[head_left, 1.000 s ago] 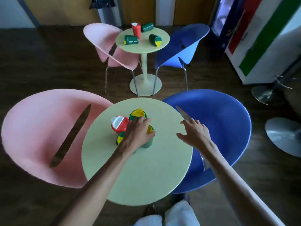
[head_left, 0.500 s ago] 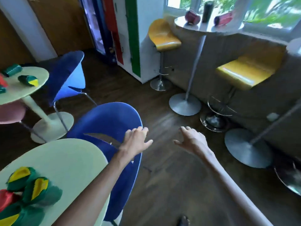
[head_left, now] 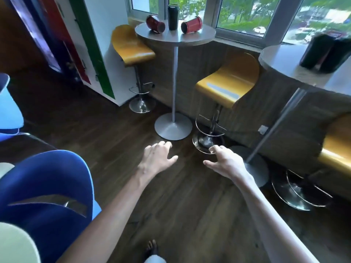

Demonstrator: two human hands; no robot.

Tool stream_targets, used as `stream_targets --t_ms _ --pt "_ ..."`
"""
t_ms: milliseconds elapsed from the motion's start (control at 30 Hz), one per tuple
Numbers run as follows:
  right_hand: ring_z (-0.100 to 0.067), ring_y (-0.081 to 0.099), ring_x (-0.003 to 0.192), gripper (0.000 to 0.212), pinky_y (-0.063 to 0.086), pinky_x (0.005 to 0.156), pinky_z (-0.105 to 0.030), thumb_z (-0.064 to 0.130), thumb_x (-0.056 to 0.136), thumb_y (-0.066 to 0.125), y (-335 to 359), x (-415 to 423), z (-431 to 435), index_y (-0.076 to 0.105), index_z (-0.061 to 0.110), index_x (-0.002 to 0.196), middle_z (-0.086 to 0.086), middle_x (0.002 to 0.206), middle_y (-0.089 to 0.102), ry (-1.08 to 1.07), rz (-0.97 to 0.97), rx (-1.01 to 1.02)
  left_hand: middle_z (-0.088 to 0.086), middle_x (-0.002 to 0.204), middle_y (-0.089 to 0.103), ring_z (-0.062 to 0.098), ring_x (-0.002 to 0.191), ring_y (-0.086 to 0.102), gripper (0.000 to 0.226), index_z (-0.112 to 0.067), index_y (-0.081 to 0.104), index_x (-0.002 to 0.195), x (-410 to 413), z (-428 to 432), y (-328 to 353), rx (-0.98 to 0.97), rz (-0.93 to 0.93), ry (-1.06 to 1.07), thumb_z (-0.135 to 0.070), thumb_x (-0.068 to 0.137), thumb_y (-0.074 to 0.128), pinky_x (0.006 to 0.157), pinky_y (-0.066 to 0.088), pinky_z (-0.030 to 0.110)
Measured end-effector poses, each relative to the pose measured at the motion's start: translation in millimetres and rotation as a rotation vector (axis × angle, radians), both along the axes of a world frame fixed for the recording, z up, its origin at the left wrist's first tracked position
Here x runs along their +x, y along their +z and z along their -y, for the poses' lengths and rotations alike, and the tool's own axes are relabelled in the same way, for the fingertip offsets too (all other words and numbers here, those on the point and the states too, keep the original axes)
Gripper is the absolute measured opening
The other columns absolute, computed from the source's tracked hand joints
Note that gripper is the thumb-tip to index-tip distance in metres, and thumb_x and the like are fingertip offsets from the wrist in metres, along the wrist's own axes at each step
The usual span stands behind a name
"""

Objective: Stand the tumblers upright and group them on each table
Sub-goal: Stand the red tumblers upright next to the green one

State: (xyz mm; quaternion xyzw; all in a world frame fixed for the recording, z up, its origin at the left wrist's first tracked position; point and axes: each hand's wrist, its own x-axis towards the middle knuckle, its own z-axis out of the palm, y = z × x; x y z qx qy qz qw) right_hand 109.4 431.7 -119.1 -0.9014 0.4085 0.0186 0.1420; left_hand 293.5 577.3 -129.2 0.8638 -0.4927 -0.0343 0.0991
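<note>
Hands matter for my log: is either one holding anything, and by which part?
Nothing is held; the left hand and the right hand are both open and empty.

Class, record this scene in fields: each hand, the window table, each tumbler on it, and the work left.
Left hand: open, empty
Right hand: open, empty
Window table: tall, round, grey
Black tumbler: upright, between the red ones
Left red tumbler: on its side
Right red tumbler: on its side
Left to do: stand both red ones up
</note>
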Motion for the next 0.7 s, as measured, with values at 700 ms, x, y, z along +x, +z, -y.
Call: stream_targets --t_ms 700 --pt "-0.016 0.052 0.118 0.055 0.044 0.089 -0.033 0.057 0.079 0.058 33.7 312.6 267.6 0.049 0.03 0.126 0.006 0.122 0.056 0.062 0.079 -0.03 0.002 0.115 0.063 0.024 0.105 0.062 0.051 -0.02 0.056 0.12 311.5 266.8 19.1 -0.065 0.102 0.01 -0.055 0.084 0.054 0.086 0.048 0.037"
